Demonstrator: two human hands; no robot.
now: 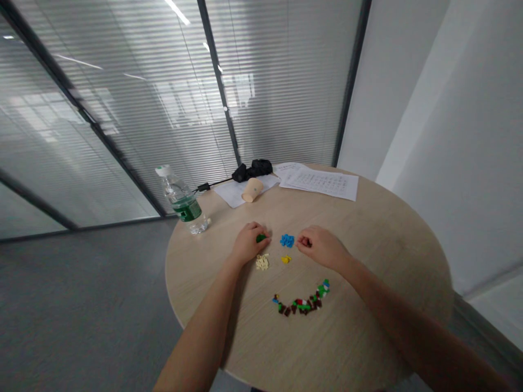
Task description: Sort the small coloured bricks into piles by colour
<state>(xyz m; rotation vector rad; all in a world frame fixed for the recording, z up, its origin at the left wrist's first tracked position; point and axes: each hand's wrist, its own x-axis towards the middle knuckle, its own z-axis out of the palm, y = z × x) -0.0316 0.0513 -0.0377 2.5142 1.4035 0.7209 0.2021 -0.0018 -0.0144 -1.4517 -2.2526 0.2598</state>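
My left hand [248, 243] rests on the round table with its fingers curled closed about small green pieces [260, 238]. Across from it, my right hand [321, 247] is closed too, and small dark reddish-brown pieces [306, 242] show among its fingers. Between the hands lies a small heap of blue pieces [287, 240], with fewer yellow pieces [286, 259] just nearer to me. Cream pieces [262, 262] are spread beside my left wrist. Closer to me, a curved row of mixed green, brown, red, white and blue pieces [302, 306] lies on the wood.
A clear bottle with a green label [188, 209] stands at the table's left edge. Toward the back are a tipped paper cup [252, 190], a black bundle with a cord [253, 170] and printed sheets [321, 181]. Glass panels with blinds [286, 98] rise behind the table [379, 245].
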